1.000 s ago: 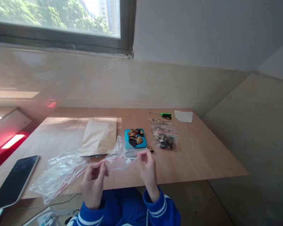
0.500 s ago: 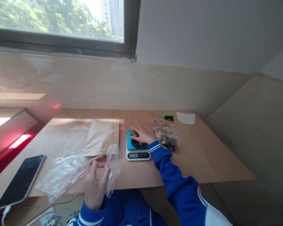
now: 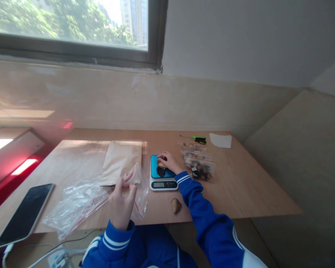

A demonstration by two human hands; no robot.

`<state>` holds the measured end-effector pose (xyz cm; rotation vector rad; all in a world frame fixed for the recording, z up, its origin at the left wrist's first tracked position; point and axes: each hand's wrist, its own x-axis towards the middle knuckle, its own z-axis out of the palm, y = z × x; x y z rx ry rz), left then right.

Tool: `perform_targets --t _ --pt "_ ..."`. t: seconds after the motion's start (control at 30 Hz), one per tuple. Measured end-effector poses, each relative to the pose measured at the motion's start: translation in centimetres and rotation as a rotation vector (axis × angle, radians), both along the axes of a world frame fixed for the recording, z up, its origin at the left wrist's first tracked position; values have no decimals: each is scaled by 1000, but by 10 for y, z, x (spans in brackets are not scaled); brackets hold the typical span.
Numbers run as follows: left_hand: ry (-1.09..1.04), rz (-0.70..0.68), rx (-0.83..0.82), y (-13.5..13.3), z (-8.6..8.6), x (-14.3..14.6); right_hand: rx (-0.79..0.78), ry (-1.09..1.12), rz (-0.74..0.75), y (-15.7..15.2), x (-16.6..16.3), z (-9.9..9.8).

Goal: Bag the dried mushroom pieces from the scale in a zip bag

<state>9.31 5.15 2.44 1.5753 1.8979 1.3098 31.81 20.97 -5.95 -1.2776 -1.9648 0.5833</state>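
My left hand (image 3: 122, 203) pinches a small clear zip bag (image 3: 140, 199) with a red seal line, upright above the table's front edge. My right hand (image 3: 169, 162) is over the blue plate of a digital kitchen scale (image 3: 164, 185), fingers curled round brown and dark dried pieces (image 3: 161, 171) that look like dried mushrooms. The fingers partly hide these pieces. One loose tan-brown dried piece (image 3: 176, 206) lies on the table in front of the scale. The scale's display is lit, but its digits are too small to read surely.
Right of the scale lie several filled zip bags (image 3: 201, 171), with screwdrivers (image 3: 198, 139) and white paper (image 3: 220, 140) behind. A kraft paper bag (image 3: 123, 160), a pile of clear bags (image 3: 75, 204) and a phone (image 3: 25, 214) lie on the left.
A tan-brown piece now lies in front of the scale. My right hand's spread fingers have curled round the pieces on the plate. My left hand has moved right with the bag.
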Motion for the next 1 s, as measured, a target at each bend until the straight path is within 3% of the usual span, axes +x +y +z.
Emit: perform_targets --t 0.2,0.53,1.0 --pt "-58 18 -90 4 0 9 23 78 -33 1 -3 -2" --pt "-62 16 -92 5 -10 2 18 203 -117 3 -5 10" --pt "-42 -3 -86 11 -14 6 -88 571 -321 4 -4 20"
